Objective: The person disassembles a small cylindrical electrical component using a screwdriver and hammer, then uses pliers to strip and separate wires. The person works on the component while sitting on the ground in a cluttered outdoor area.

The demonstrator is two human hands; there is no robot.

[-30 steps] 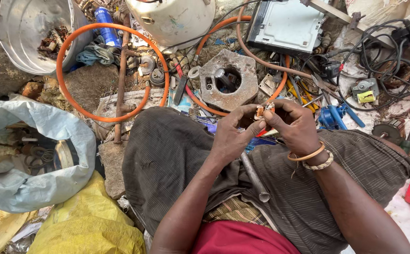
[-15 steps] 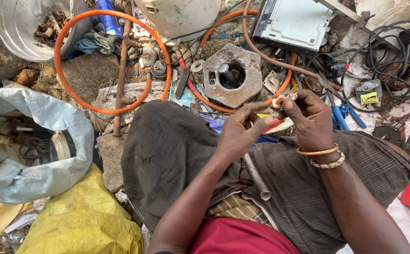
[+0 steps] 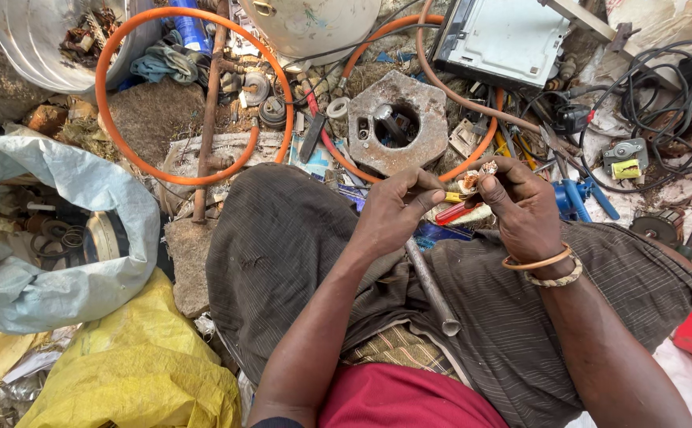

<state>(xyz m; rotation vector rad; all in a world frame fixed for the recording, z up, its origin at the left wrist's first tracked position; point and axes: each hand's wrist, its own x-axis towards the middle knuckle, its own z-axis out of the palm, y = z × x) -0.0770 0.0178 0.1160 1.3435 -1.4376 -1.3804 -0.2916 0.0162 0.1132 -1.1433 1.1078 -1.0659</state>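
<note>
yellow sack (image 3: 136, 364) bottom left, grey sack (image 3: 60, 269) above

An orange hose (image 3: 124, 154) loops over grey scrap; the trousers (image 3: 282, 254) are dark brown with fine stripes, beside a yellow sack (image 3: 139, 364) and a pale blue sack (image 3: 52, 285).

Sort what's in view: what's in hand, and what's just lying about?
In hand:
left hand
right hand
small pale piece, pinched between both

Lying about:
metal rod on the lap
orange hose
grey metal block
blue sack
yellow bag

Small part (image 3: 473, 179) mostly behind fingers (image 3: 495, 190)
</note>
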